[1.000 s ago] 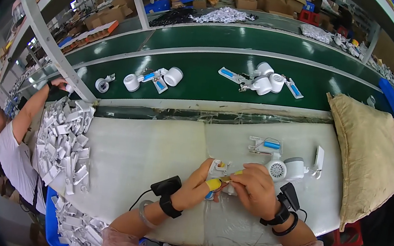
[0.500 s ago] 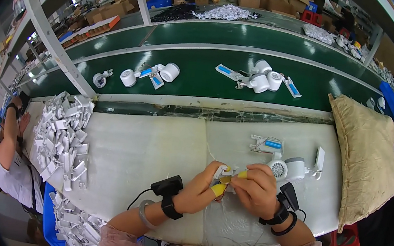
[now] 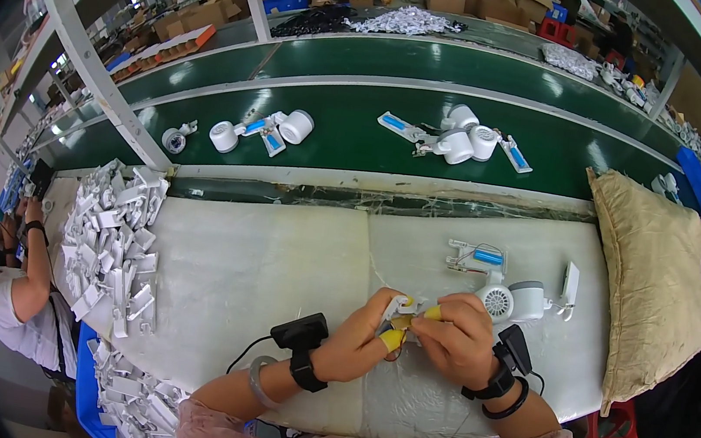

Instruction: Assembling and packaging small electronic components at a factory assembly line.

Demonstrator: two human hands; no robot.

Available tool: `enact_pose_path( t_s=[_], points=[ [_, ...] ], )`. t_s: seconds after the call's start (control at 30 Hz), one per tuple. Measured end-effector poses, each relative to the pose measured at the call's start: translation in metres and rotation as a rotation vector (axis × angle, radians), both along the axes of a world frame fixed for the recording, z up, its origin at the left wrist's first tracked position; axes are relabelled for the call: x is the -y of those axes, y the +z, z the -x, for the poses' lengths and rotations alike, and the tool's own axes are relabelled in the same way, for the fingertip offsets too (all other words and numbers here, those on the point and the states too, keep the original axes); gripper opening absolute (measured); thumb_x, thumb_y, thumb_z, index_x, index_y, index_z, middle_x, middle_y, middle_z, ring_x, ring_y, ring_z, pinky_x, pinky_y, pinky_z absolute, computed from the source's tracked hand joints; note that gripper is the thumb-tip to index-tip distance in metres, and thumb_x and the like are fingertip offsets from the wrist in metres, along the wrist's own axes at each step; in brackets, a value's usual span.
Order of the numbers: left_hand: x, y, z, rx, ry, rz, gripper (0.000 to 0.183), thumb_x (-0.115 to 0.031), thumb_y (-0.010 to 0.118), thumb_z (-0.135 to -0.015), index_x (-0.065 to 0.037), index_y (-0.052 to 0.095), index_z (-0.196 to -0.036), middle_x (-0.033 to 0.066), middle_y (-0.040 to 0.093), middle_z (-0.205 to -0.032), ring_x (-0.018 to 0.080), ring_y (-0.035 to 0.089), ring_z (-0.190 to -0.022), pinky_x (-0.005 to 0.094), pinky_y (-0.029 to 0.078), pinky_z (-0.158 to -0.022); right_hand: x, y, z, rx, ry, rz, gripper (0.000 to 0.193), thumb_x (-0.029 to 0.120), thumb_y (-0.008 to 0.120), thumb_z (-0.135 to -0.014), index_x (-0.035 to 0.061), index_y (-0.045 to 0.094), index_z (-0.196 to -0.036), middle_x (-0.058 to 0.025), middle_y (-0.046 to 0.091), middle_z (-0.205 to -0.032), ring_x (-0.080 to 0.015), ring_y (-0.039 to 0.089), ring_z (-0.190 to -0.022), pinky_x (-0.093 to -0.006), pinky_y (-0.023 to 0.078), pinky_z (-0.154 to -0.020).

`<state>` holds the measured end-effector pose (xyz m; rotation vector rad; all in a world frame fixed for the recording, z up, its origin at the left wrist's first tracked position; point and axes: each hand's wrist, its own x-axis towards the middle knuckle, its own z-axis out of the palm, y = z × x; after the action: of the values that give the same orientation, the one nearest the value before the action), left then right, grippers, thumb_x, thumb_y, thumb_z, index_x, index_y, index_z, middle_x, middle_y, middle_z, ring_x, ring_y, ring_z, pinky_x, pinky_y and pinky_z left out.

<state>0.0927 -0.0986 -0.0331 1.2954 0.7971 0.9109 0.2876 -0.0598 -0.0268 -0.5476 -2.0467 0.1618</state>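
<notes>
Low over the padded table, my left hand (image 3: 355, 342) pinches a small white plastic part (image 3: 398, 304), yellow covers on some of its fingers. My right hand (image 3: 460, 342) meets it from the other side, fingertips closed at a small brownish-yellow piece (image 3: 401, 321) on that part. The fingers hide much of both, so I cannot tell exactly what the piece is. Just beyond my right hand lies a white assembly: a round vented head (image 3: 498, 302), a grey-rimmed cylinder (image 3: 526, 300) and a bracket with a blue cell (image 3: 487, 257).
White plastic pieces (image 3: 117, 234) are heaped at the left, above a blue bin (image 3: 89, 388) of similar parts. A beige sack (image 3: 644, 290) bounds the right. Across the back, a green conveyor (image 3: 344, 131) carries white assemblies (image 3: 456, 144). A co-worker (image 3: 17, 301) sits far left.
Assemblies on the conveyor have shifted slightly left. My hands keep almost the same pose around the small white part. The co-worker at the left has moved their arms.
</notes>
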Motion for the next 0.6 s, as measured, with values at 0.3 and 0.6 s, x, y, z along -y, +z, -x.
enact_pose_path(
  t_s=[0.3, 0.6],
  points=[
    [0.001, -0.005, -0.002, 0.027, 0.016, -0.029, 0.036, -0.001, 0.04, -0.093, -0.005, 0.034, -0.128, 0.007, 0.051, -0.1, 0.0113, 0.053, -0.08, 0.0285, 0.048, -0.073, -0.002, -0.005, -0.001, -0.003, 0.023, 0.032, 0.029, 0.003, 0.078, -0.061, 0.0087, 0.069, -0.088, -0.005, 0.057, -0.08, -0.0241, 0.058, -0.069, -0.0348, 0.046, -0.061],
    [0.002, -0.002, -0.001, 0.061, 0.026, -0.124, 0.049, -0.016, 0.056, -0.093, -0.007, 0.034, -0.136, 0.0038, 0.053, -0.097, 0.0075, 0.052, -0.081, 0.023, 0.047, -0.068, 0.003, -0.002, 0.002, -0.019, 0.028, 0.09, 0.027, 0.002, 0.078, -0.063, 0.0067, 0.069, -0.088, -0.0068, 0.058, -0.081, -0.0252, 0.059, -0.068, -0.0347, 0.046, -0.058]
  ],
)
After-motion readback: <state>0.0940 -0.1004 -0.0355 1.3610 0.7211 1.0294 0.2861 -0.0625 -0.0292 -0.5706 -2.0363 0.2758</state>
